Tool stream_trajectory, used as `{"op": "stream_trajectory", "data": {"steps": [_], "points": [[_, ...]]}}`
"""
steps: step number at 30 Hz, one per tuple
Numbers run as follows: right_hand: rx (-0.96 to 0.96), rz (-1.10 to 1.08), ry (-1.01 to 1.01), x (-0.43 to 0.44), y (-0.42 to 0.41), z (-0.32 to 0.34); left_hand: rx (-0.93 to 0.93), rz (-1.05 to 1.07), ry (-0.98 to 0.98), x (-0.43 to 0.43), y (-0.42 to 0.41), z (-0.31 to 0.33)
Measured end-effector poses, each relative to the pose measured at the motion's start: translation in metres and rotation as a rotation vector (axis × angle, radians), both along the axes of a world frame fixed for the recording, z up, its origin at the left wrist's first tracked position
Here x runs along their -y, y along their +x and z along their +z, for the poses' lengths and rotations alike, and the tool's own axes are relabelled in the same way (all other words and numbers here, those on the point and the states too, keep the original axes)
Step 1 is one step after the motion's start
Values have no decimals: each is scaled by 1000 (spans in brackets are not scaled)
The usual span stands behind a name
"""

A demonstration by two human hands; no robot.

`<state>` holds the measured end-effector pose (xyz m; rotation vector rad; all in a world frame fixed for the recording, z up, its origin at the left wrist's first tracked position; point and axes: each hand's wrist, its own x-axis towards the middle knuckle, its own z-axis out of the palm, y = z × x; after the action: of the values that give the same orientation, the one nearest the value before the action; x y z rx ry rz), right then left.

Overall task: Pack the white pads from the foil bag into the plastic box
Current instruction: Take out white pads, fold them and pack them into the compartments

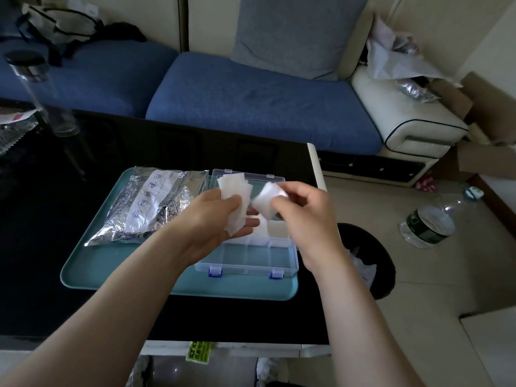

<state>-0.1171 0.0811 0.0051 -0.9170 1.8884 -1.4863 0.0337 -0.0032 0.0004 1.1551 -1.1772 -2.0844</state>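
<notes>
On the teal tray (83, 263) lay the foil bag (145, 205), the open plastic box (251, 258) beside it. Over the box the left hand (212, 219) clasped a fan of white pads (237, 191); the right hand (307, 216) pinched a smaller wad (268, 199).

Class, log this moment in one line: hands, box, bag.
left hand: holds fanned white pads | right hand: pinches pad bundle | plastic box: open, on teal tray | foil bag: on tray, left of box
</notes>
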Motion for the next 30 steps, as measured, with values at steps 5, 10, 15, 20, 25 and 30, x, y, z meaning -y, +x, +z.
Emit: {"op": "stream_trajectory", "data": {"steps": [5, 10, 15, 20, 25, 30], "points": [[-23, -189, 111, -1, -24, -23, 330, -38, -342, 4, -4, -8], [-210, -167, 240, 1, -29, -43, 594, -229, -710, 5, -4, -14], [-386, -107, 352, 8, -25, -51, 695, -320, -805, 5, -5, -19], [-500, -9, 454, 15, -18, -56, 716, -370, -836, 5, -5, -21], [-607, -48, 435, 15, -12, -53, 718, -396, -847, 6, -4, -21], [-971, -85, 618, 17, -3, -53, 695, -399, -849, 8, -1, -23]]}}
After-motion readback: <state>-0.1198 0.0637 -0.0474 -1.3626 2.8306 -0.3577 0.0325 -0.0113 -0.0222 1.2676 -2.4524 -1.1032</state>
